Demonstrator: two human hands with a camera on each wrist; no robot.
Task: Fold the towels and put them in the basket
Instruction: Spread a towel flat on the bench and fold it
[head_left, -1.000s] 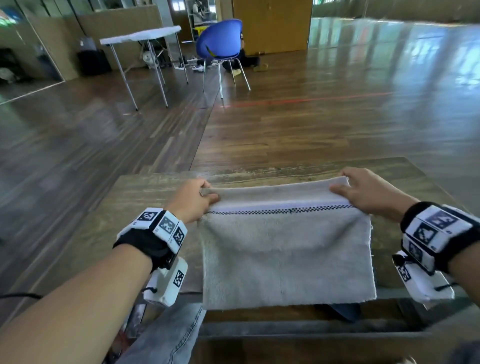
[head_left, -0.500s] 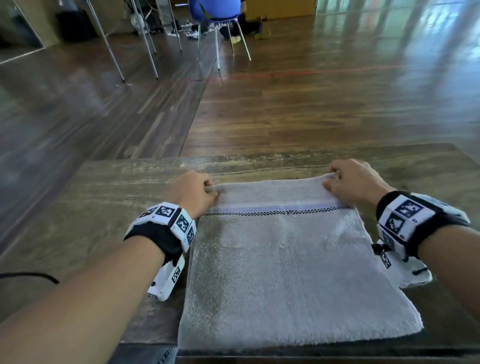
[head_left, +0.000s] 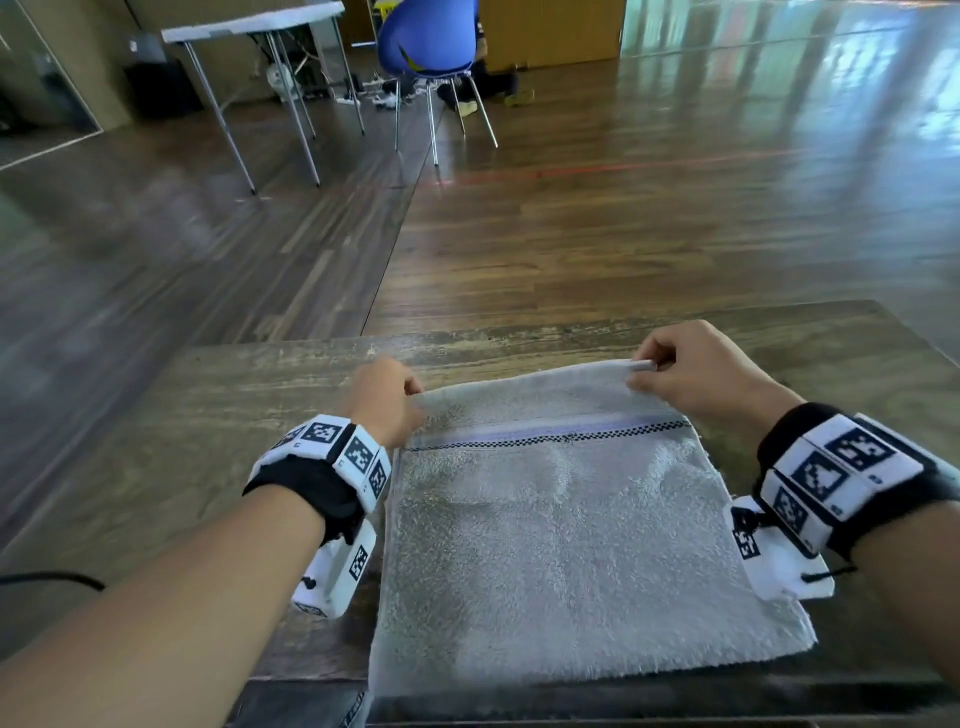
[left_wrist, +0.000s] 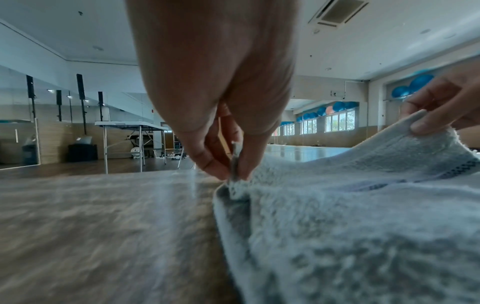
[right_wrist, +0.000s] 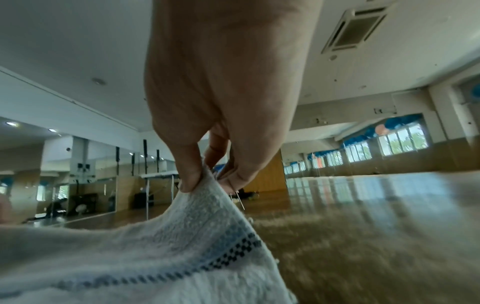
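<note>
A pale grey towel (head_left: 561, 545) with a checkered stripe lies spread on the wooden table (head_left: 208, 415), its near edge at the table's front. My left hand (head_left: 387, 397) pinches the towel's far left corner (left_wrist: 235, 174) close to the table. My right hand (head_left: 675, 374) pinches the far right corner (right_wrist: 205, 181) and holds it a little higher off the table. The far edge of the towel (head_left: 524, 376) hangs between both hands. No basket shows in any view.
Beyond the table's far edge (head_left: 519, 332) lies open wooden floor. A blue chair (head_left: 428, 41) and a white folding table (head_left: 249, 26) stand far back, with a person's legs behind the chair. Bare tabletop lies left and right of the towel.
The towel has come further onto the table, where before its near part hung over the front edge. My right hand has lifted its corner slightly; both hands keep their pinch.
</note>
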